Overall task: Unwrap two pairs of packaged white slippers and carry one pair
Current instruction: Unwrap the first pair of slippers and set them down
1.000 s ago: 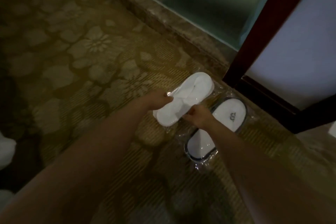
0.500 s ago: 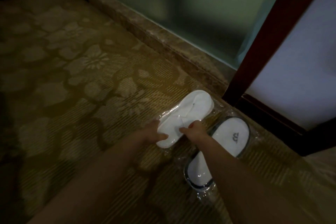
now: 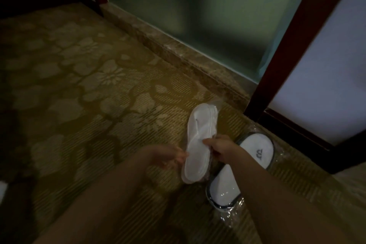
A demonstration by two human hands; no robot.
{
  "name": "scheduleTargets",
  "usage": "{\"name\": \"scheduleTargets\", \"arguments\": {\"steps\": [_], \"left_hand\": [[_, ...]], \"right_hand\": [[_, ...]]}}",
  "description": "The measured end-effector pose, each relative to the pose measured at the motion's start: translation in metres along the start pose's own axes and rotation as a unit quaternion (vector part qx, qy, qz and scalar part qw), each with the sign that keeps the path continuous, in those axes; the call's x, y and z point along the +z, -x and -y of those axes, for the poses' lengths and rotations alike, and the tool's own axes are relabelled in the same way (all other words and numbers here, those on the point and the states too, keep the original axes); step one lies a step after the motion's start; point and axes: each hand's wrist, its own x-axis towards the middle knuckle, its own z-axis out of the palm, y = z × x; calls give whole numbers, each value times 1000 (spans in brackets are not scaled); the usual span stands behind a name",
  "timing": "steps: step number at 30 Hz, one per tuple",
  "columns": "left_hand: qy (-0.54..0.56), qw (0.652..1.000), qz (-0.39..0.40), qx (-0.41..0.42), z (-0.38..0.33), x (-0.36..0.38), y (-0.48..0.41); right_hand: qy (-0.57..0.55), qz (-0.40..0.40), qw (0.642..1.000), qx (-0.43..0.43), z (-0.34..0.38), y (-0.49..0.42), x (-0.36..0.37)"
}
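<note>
A person's two bare hands hold a wrapped slipper pair (image 3: pixel 198 136) above a patterned gold carpet (image 3: pixel 79 105) in a dimly lit room. The flat white slippers lie pressed together inside a clear plastic wrapper (image 3: pixel 216 105), whose loose film shows past the far end of the pack and along its right edge. The pack is lifted off the floor, with its long side running away from the person and its near end low between the forearms.

The right hand (image 3: pixel 221 149) pinches the middle of the pack from the right, thumb on top and fingers (image 3: pixel 216 156) curled underneath. The left hand (image 3: pixel 164 156) grips the pack's left edge, its fingers bent round the film; the dim light blurs how far they reach.

A second wrapped pair (image 3: pixel 255 144) lies on the carpet just right of the held pack, partly hidden under the right forearm. These slippers are white with dark trim and a small dark logo on the toe. They sit inside their own clear bag (image 3: pixel 233 216), which is crinkled and shiny at the near end.

Behind them a marble threshold (image 3: pixel 178 53) runs along the foot of a frosted glass panel (image 3: pixel 198 16). A dark wooden frame (image 3: pixel 287 45) stands at the right, bordering a pale panel (image 3: pixel 326 65)
</note>
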Motion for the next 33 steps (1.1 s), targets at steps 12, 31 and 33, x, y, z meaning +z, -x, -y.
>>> {"name": "scheduleTargets", "arguments": {"steps": [12, 31, 33], "left_hand": [[355, 856, -336, 167, -59, -40, 43], [476, 804, -262, 241, -59, -47, 100], [458, 808, -297, 222, -54, -47, 100]], "right_hand": [[22, 175, 979, -99, 52, 68, -16], [110, 109, 960, -233, 109, 133, -7], [29, 68, 955, -286, 120, 134, 5]]}}
